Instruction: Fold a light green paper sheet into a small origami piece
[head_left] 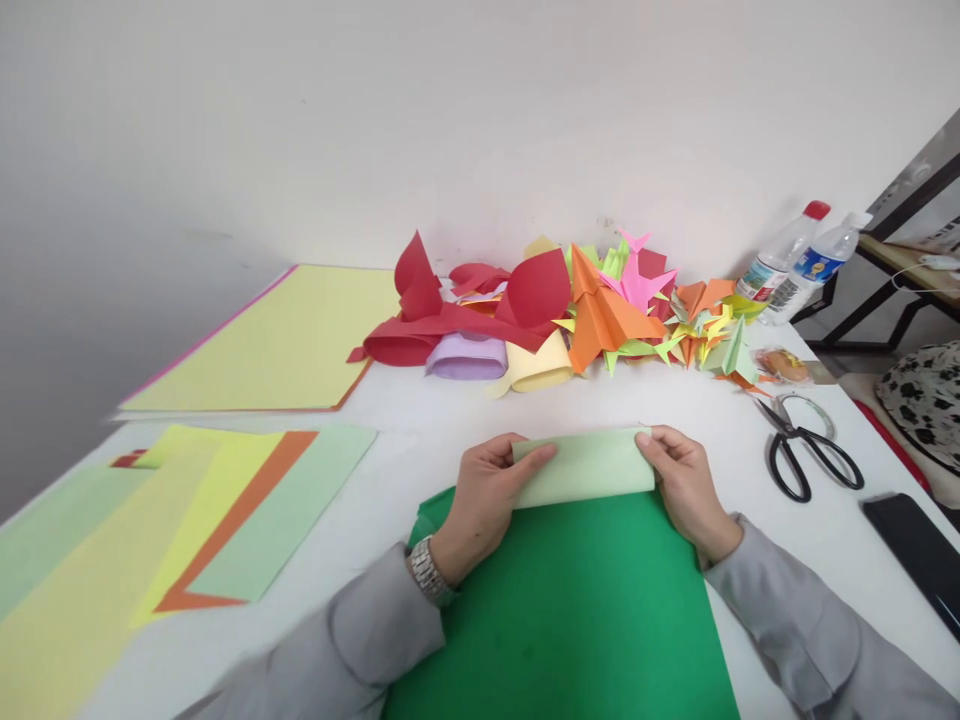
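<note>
A pale green sheet of paper (589, 468), folded into a narrow strip, is held level between my two hands. My left hand (486, 495) pinches its left end, thumb on top and fingers behind. At the right end, my right hand (681, 485) grips it the same way, with the thumb near the upper corner. Beneath the strip lies a large dark green sheet (570, 610), its upper left corner bent up beside my left wrist. The far edge of the green sheet is hidden behind the strip and my hands.
Coloured paper sheets (277, 520) fan out at the left, with a large yellow sheet (262, 340) behind. Folded paper planes (607, 320) and red paper shapes (465, 325) pile against the wall. Scissors (799, 445), tape (814, 410), a phone (911, 550) and two bottles (795, 265) stand or lie right.
</note>
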